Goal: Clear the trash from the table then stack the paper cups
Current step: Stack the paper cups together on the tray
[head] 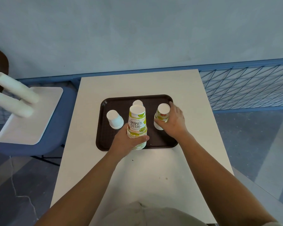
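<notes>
A dark brown tray (155, 145) lies on the white table (147, 175). My left hand (127, 141) grips the lower part of an upside-down stack of printed paper cups (137, 123) marked "Hello Summer" at the tray's front middle. My right hand (173, 122) is closed around another upside-down printed cup (162, 113) on the tray's right side. A plain white cup (115, 119) stands upside down on the tray's left. Behind the stack the top of one more white cup (137, 103) shows, mostly hidden.
To the left, a white overturned stand with two legs (25, 115) rests on a blue chair (31, 149). A blue wire-mesh rack (247, 87) runs along the wall at the right, behind the table.
</notes>
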The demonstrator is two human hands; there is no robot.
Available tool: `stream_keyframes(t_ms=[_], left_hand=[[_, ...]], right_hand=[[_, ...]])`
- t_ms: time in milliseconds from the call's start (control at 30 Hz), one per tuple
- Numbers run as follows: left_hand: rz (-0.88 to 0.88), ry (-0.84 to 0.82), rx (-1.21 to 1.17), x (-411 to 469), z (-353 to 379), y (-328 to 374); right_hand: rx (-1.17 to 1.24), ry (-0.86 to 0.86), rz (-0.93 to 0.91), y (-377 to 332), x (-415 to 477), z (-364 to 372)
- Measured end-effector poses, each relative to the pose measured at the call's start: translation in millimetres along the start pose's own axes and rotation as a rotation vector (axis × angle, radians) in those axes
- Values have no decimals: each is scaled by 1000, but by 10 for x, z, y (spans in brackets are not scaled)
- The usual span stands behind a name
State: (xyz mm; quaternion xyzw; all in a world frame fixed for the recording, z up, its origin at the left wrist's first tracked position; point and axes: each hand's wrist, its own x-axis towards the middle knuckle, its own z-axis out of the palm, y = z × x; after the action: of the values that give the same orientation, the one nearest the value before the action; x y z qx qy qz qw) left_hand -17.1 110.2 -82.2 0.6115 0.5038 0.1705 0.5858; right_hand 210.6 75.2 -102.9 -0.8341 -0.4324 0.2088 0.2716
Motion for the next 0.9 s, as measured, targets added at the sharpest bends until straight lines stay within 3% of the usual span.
stream_keyframes(t_ms=[133,200,300,367,900], left_hand=[[17,7,-2,-15,11,41],[34,-16,7,-7,17,51],[49,-49,-3,-6,35,63],[64,-51,0,-19,59,89],[72,-79,-8,-136,-48,35]], right_hand=[[194,303,-184,-305,-260,-231],[293,195,-251,-543,-392,-387],[235,-169,-306,-796,-496,-483],[229,-264,-346,-873,-530,-464],[280,-249,-366,-954,-582,-501]])
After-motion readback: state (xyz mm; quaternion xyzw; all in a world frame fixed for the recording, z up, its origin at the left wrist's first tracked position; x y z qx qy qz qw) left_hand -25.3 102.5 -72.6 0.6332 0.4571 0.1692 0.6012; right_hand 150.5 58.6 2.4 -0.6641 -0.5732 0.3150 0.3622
